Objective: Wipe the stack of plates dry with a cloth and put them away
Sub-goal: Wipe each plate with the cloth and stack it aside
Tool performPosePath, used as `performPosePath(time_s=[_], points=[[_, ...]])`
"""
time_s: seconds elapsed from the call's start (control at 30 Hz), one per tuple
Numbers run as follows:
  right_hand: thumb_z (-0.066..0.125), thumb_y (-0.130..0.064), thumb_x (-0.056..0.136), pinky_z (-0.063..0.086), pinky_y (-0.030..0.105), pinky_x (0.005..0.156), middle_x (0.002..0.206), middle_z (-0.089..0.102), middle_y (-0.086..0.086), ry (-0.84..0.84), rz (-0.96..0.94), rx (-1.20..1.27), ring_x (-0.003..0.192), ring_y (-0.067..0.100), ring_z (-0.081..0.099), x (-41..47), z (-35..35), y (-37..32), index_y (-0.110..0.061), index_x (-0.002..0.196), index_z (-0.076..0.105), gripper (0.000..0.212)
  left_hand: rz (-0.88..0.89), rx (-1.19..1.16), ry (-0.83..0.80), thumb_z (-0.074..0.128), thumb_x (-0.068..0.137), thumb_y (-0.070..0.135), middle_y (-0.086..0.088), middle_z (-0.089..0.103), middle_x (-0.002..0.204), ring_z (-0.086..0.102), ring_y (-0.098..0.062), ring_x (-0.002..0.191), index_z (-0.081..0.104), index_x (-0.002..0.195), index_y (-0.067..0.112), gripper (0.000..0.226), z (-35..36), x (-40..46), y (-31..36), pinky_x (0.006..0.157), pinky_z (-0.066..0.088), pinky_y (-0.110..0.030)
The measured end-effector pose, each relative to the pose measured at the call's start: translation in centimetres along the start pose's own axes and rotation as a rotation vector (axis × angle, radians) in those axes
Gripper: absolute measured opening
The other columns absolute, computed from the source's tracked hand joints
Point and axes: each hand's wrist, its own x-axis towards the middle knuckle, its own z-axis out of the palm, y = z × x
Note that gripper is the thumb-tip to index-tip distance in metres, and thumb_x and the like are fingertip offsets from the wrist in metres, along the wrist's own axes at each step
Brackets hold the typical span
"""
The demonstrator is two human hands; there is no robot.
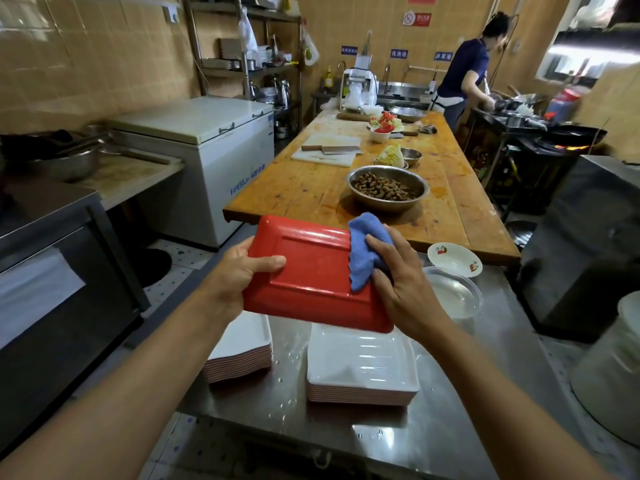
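Far ahead of you runs the long wooden desk (311,188), and on its near end sits a wide steel bowl (388,190) filled with brown peanuts in their shells. Farther along it lie a white cutting board (327,152) with a cleaver (332,149) on top, a small steel bowl (411,156) whose contents you cannot make out, and a white bowl (381,133) of chopped red tomato. On the left stands a white chest freezer (207,150) with its lid closed.

Directly below you is the steel desk (433,410), wet with drops. On it rest two stacks of white plates with reddish undersides: one stack (242,355) at the near left, partly hidden under the plate you hold, and another stack (362,372) just right of it, its top plate ribbed and glistening. Farther right sits a clear glass dish (453,296), and beyond it a small white dish (453,259) with a cherry print, both holding nothing that shows.

You hold a red plate (311,271) upside down above the stacks. Your left hand (239,271) grips its left edge, thumb lying across the underside. Your right hand (398,275) curls round a blue cloth (367,251), pressing it to the plate's right side.
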Motion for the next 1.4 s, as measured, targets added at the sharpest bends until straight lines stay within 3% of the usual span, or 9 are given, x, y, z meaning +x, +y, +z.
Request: performPosePath(time_s=[0.13,0.37,0.53,0.7,0.97,1.07,1.17,1.3,1.4], points=[[0.051,-0.008,0.095,0.017,0.03,0.116,0.153,0.015,-0.005,-0.004,-0.056,-0.043,0.141,0.013,0.018,-1.9,1.2,0.3,-0.02,0.142,0.036,0.051,-0.078,-0.157,0.119,0.062,0.083,0.006,-0.008,0.072,0.09,0.069,-0.025,0.075,0.063,0.108,0.021,0.029,0.1,1.0,-0.5,0.064,0.055,-0.039],[0.058,-0.004,0.089,0.029,0.054,0.111,0.15,0.031,0.009,0.143,-0.149,-0.263,0.138,0.038,0.026,-3.7,3.0,1.0,-0.011,0.137,0.045,0.05,-0.19,-0.318,0.214,0.063,0.086,0.015,-0.005,0.072,0.068,0.069,-0.021,0.056,0.06,0.099,0.019,0.014,1.6,1.1,-1.6,0.044,0.054,-0.035],[0.026,-0.043,0.099,0.017,0.047,0.116,0.153,0.027,0.008,0.06,-0.218,-0.27,0.144,0.03,0.013,-3.9,6.3,-2.2,-0.017,0.142,0.037,0.051,-0.145,-0.365,0.243,0.054,0.094,0.022,-0.013,0.067,0.095,0.065,-0.027,0.078,0.052,0.126,0.015,0.033,2.3,0.6,-1.7,0.063,0.052,-0.042],[0.038,-0.024,0.095,0.033,0.049,0.108,0.146,0.04,0.009,0.111,-0.266,-0.169,0.135,0.034,0.035,-2.8,9.2,-5.8,-0.011,0.134,0.051,0.043,-0.14,-0.41,0.246,0.048,0.097,0.023,-0.018,0.063,0.107,0.063,-0.028,0.089,0.052,0.129,0.007,0.035,2.4,-0.4,-2.2,0.077,0.052,-0.042],[0.015,-0.047,0.095,-0.006,0.032,0.116,0.158,0.009,-0.006,-0.095,-0.179,-0.304,0.144,0.013,-0.004,1.1,10.0,-6.6,-0.032,0.148,0.021,0.055,-0.004,-0.406,0.277,0.045,0.098,0.017,-0.01,0.069,0.099,0.067,-0.023,0.084,0.059,0.111,0.017,0.019,0.0,-1.6,-2.4,0.072,0.054,-0.039],[0.017,-0.045,0.093,0.001,0.034,0.117,0.158,0.012,-0.004,-0.066,-0.106,-0.316,0.146,0.019,0.004,1.7,9.5,-4.9,-0.03,0.147,0.025,0.056,-0.017,-0.415,0.321,0.048,0.097,0.018,-0.01,0.069,0.094,0.066,-0.028,0.084,0.059,0.104,0.022,0.014,-1.8,-2.0,-2.3,0.069,0.053,-0.044],[0.022,-0.037,0.094,0.02,0.037,0.114,0.155,0.022,0.007,-0.048,-0.041,-0.215,0.139,0.024,0.024,2.0,9.5,-3.4,-0.02,0.145,0.034,0.055,-0.026,-0.423,0.312,0.05,0.096,0.018,-0.007,0.072,0.094,0.068,-0.028,0.088,0.061,0.104,0.026,0.016,-3.4,-2.5,-2.5,0.069,0.054,-0.046],[0.033,-0.025,0.1,0.03,0.022,0.095,0.135,0.04,0.015,0.022,0.146,0.06,0.12,0.028,0.042,1.9,10.6,-2.4,-0.011,0.137,0.041,0.04,-0.047,-0.433,0.347,0.05,0.096,0.019,-0.005,0.075,0.09,0.069,-0.027,0.088,0.062,0.1,0.026,0.015,-5.0,-3.2,-2.8,0.068,0.055,-0.045],[0.031,-0.024,0.102,0.049,0.035,0.077,0.107,0.06,0.014,0.028,0.222,0.185,0.092,0.027,0.057,1.9,11.0,-1.9,-0.013,0.119,0.05,0.027,-0.069,-0.449,0.371,0.05,0.096,0.019,-0.005,0.075,0.087,0.069,-0.026,0.084,0.062,0.101,0.024,0.014,-6.1,-3.7,-2.9,0.065,0.054,-0.044]])
